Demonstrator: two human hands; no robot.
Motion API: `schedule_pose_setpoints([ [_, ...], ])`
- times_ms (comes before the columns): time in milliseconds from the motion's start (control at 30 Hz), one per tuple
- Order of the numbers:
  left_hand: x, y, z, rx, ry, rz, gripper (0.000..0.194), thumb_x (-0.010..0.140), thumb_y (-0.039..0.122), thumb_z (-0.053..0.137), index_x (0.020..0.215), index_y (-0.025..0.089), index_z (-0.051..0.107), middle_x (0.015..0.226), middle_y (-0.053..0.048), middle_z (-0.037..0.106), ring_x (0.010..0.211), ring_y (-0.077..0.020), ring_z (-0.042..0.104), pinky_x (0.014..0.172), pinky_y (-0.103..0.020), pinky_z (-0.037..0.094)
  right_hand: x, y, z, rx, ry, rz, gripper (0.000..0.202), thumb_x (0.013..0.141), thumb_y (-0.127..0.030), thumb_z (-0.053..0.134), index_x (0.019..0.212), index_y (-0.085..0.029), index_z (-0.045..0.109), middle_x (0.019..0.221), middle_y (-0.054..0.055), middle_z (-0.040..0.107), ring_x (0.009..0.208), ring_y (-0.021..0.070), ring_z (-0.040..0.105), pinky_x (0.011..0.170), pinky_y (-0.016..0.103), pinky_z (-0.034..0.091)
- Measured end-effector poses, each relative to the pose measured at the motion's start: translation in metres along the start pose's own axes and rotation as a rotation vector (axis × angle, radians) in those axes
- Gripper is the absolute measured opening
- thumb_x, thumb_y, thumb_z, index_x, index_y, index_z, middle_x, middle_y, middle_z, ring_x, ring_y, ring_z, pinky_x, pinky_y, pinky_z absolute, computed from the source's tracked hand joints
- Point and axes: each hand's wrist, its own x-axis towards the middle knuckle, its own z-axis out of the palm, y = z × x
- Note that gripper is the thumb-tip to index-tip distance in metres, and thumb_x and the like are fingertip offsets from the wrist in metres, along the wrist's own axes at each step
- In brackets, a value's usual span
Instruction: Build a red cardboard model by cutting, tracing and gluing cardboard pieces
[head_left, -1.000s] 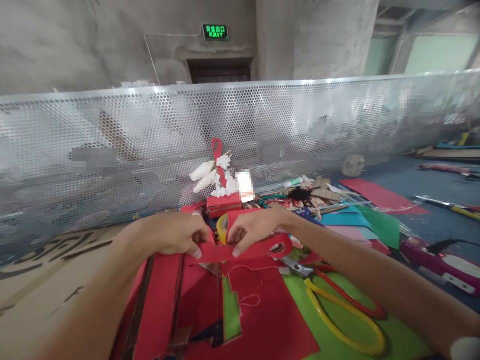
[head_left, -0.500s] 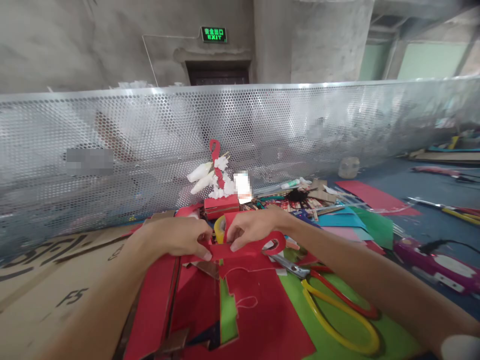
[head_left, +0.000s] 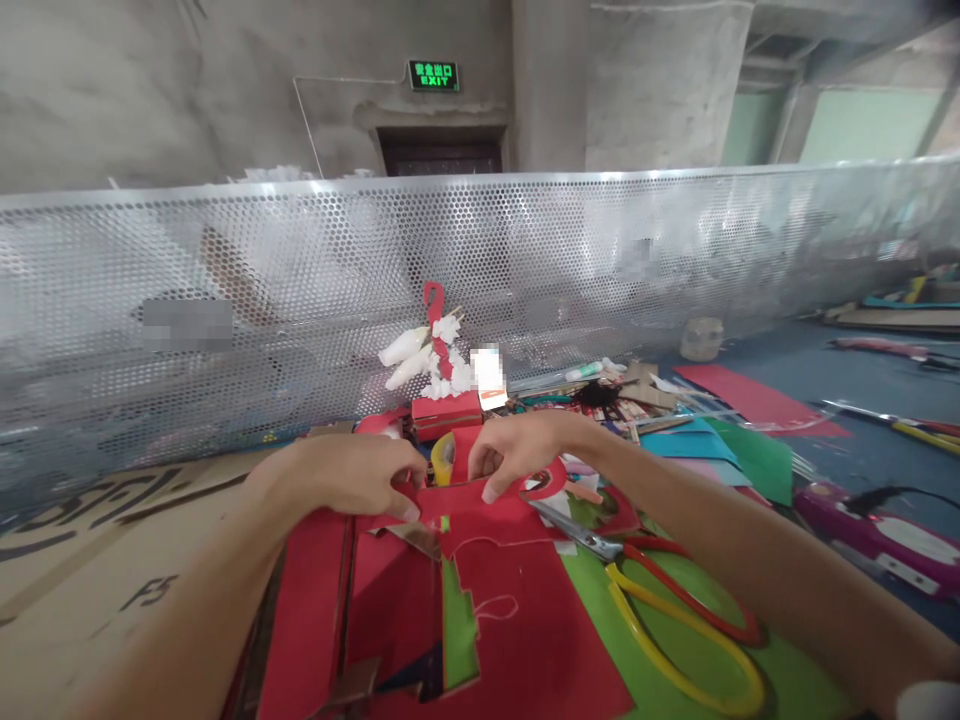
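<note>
Between my two hands a red card strip (head_left: pixel 454 499) with a curled right end is stretched level above the work surface. My left hand (head_left: pixel 367 475) pinches it near its left part, thumb in front. My right hand (head_left: pixel 517 450) is closed on it further right, just short of the curl. Right below lies a red card sheet (head_left: pixel 540 630) with a cut, notched edge and a thin outline drawn on it. Scissors (head_left: pixel 600 543) with red and yellow handles rest to the right, under my right forearm. A yellow tape roll (head_left: pixel 442 458) stands behind the strip.
Green card (head_left: pixel 592 600) lies beneath the scissors. Behind are a red box (head_left: pixel 446 412) with white flowers (head_left: pixel 409 345) and a perforated metal screen (head_left: pixel 315 260). Cardboard (head_left: pixel 75 560) is at left; a purple device (head_left: pixel 877 535) with a black cable is at right.
My right hand has slid slightly right along the red card strip, towards its curl. My left hand keeps its pinch. The view has shifted a little.
</note>
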Motion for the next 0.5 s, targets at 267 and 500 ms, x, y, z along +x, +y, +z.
schedule_pose_setpoints([
  [267, 0.010, 0.016, 0.005, 0.034, 0.011, -0.014, 0.037, 0.088, 0.058, 0.059, 0.099, 0.026, 0.075, 0.091, -0.005, 0.074, 0.073, -0.0207, 0.063, 0.062, -0.030, 0.038, 0.001, 0.001, 0.001, -0.034, 0.035, 0.027, 0.048, 0.081, -0.027, 0.080, 0.125, -0.009, 0.073, 0.104, 0.011, 0.078, 0.087, 0.0188, 0.071, 0.072, 0.025, 0.051],
  [500, 0.005, 0.013, -0.001, 0.026, 0.016, 0.022, 0.034, 0.091, 0.054, 0.059, 0.101, 0.027, 0.076, 0.092, -0.006, 0.075, 0.077, -0.0225, 0.065, 0.066, -0.031, 0.042, -0.009, -0.005, -0.008, 0.055, 0.005, 0.027, 0.046, 0.083, -0.041, 0.078, 0.117, -0.011, 0.074, 0.103, 0.010, 0.077, 0.082, 0.0161, 0.067, 0.066, 0.023, 0.047],
])
